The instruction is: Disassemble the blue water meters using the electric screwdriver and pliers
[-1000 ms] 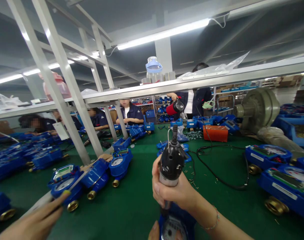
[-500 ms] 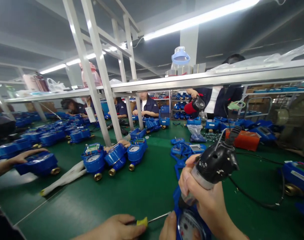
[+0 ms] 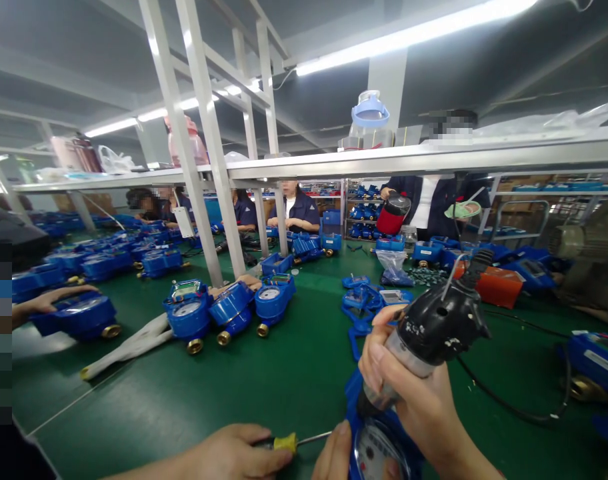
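Note:
My right hand [image 3: 409, 387] grips a black and silver power screwdriver [image 3: 434, 327], its nose angled down to a blue water meter [image 3: 379, 443] at the bottom of the view. The fingers of my left hand [image 3: 334, 453] press on the left side of that meter; its palm is out of view. The screwdriver's tip is hidden behind the meter's edge and my right hand. From the left, another hand [image 3: 239, 453] reaches in with a yellow-and-black hand screwdriver [image 3: 285, 443], whose tip disappears behind my left fingers. Blue plastic frames [image 3: 361, 303] lie just beyond.
Blue meters [image 3: 189, 317] stand left of centre beside a white glove [image 3: 129, 347]. At far left a co-worker's hand [image 3: 49, 300] rests on another meter [image 3: 84, 317]. A cable [image 3: 509, 407] curves along the right. Shelf posts [image 3: 204, 133] rise from the green table.
The view has shifted slightly, with both my hands in nearly the same place. Less of the hand screwdriver's shaft shows. Across the table, a person's red-and-black vessel has become more upright.

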The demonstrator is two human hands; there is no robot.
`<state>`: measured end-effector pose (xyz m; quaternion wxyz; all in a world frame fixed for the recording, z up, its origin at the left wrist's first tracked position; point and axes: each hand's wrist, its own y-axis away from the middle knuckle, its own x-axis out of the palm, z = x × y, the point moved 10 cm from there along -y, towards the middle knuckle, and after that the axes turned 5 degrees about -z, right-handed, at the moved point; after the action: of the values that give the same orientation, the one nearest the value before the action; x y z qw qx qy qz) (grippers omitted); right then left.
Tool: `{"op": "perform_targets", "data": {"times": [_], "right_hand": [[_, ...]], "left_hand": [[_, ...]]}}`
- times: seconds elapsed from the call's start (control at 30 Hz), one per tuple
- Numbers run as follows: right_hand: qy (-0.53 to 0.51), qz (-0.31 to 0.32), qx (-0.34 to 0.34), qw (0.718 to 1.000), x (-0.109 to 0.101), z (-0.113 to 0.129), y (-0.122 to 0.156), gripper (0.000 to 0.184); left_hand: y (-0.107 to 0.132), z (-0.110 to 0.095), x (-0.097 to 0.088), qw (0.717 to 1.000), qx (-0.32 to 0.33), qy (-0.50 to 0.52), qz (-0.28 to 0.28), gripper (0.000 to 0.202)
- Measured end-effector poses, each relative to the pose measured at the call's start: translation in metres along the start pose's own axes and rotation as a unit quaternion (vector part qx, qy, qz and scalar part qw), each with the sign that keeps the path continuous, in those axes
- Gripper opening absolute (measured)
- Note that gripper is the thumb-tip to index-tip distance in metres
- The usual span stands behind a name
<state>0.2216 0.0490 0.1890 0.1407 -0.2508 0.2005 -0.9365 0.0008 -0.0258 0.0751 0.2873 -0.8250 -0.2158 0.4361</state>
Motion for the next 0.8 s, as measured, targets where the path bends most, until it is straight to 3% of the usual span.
{"op": "perform_targets", "data": {"times": [0.1, 0.27, 0.6, 0.8], "right_hand": [[0.005, -0.021, -0.009, 1.0, -0.003, 0.0, 0.002, 0.028], [-0.001, -0.047, 0.003, 0.999, -0.009, -0.004, 0.005, 0.029], [-0.038, 0.059, 0.034, 0.997, 0.003, -0.006, -0.001, 0.025], [-0.007, 0.038, 0.022, 0.999, 0.003, -0.008, 0.002, 0.023]], "left_hand": [[-0.011, 0.016, -0.01, 1.0, -0.007, -0.004, -0.004, 0.024], [-0.006, 0.02, -0.01, 1.0, -0.013, -0.009, -0.003, 0.03], [-0.007, 0.017, -0.01, 1.0, -0.015, -0.011, -0.001, 0.023], [-0.001, 0.01, -0.006, 1.0, -0.008, -0.012, -0.019, 0.039]]}}
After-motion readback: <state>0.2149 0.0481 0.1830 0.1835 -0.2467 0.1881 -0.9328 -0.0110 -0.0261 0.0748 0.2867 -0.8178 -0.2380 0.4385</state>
